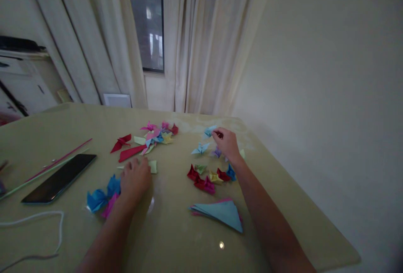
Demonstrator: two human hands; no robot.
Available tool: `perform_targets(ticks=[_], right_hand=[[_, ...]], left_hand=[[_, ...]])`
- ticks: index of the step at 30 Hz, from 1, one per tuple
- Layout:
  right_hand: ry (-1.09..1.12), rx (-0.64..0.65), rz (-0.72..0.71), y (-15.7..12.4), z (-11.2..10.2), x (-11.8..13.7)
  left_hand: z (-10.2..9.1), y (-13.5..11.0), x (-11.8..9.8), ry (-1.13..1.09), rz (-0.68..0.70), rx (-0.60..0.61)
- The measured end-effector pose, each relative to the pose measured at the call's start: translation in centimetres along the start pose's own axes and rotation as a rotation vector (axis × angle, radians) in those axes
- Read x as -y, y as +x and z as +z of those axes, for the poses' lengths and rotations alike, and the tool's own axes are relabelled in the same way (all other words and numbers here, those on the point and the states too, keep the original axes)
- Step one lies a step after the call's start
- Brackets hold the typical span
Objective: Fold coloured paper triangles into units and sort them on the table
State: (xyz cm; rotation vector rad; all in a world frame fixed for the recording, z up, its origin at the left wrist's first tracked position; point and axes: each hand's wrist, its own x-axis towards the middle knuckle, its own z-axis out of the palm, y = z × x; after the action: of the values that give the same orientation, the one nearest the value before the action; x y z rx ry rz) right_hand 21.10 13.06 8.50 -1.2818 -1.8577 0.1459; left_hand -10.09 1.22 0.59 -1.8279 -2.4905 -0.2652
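Note:
At the far right of the table, my right hand (226, 142) has its fingers pinched at a light blue paper crane (208, 132). Just below it lie another light blue crane (200, 149) and a purple one (217, 152). My left hand (136, 176) rests palm down with loosely bent fingers over a pale green folded paper (153, 166), whose ends show on both sides. Beside the left wrist are blue folded papers (97, 200) and a magenta one (111, 206), partly hidden by the forearm.
A colourful pile of paper cranes (154, 134) lies at the back middle, near a red crane (121, 143). Several small folded papers (199, 180) sit before a fanned stack of folded sheets (220, 214). A phone (59, 179), thin sticks (59, 160) and a white cable (60, 231) lie left.

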Motion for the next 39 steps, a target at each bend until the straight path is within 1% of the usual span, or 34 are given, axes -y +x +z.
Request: perform_targets(ticks=[2, 4, 8, 11, 15, 19, 22, 26, 29, 31, 33, 35, 37, 39], right_hand=[[-0.005, 0.001, 0.036, -0.2, 0.6, -0.4], [-0.041, 0.006, 0.066, -0.5, 1.1, -0.4], [-0.265, 0.018, 0.136, -0.8, 1.2, -0.7], [-0.414, 0.052, 0.162, -0.7, 1.1, -1.4], [-0.563, 0.105, 0.171, -0.7, 1.2, -2.2], [-0.636, 0.182, 0.19, -0.9, 1.6, -2.4], [-0.628, 0.226, 0.199, -1.1, 1.9, -2.5], [-0.609, 0.264, 0.202, -1.2, 1.8, -2.5], [-0.596, 0.25, 0.193, -1.0, 1.4, -2.2], [-0.579, 0.213, 0.177, -0.7, 1.1, -1.7], [-0.5, 0.166, 0.124, -0.4, 0.9, -0.9], [-0.342, 0.16, 0.031, -0.3, 0.8, 0.1], [-0.153, 0.227, -0.082, -0.5, 0.8, 1.4], [0.0, 0.333, -0.2, -1.0, 0.8, 3.0]], left_hand=[[0.1, 0.3, -0.2, -0.042, 0.106, 0.038], [0.1, 0.7, -0.6, -0.114, 0.173, 0.064], [0.0, 1.1, -1.0, -0.194, 0.213, 0.113], [-0.2, 0.7, -0.9, -0.171, 0.201, 0.101], [-1.0, -0.1, -1.0, -0.077, 0.127, 0.09], [-1.5, -0.2, -1.2, -0.106, 0.092, 0.126], [-1.3, 0.0, -1.2, -0.135, 0.071, 0.136], [-1.0, 0.2, -1.1, -0.116, 0.022, 0.139], [-0.8, 0.2, -0.8, -0.118, 0.003, 0.141], [-0.8, 0.3, -0.6, -0.133, 0.002, 0.135], [-0.7, 0.4, -0.5, -0.154, 0.008, 0.129], [-0.6, 0.6, -0.5, -0.191, 0.036, 0.135], [-0.5, 0.9, -0.8, -0.29, 0.085, 0.128], [-0.3, 1.2, -1.1, -0.407, 0.13, 0.1]])
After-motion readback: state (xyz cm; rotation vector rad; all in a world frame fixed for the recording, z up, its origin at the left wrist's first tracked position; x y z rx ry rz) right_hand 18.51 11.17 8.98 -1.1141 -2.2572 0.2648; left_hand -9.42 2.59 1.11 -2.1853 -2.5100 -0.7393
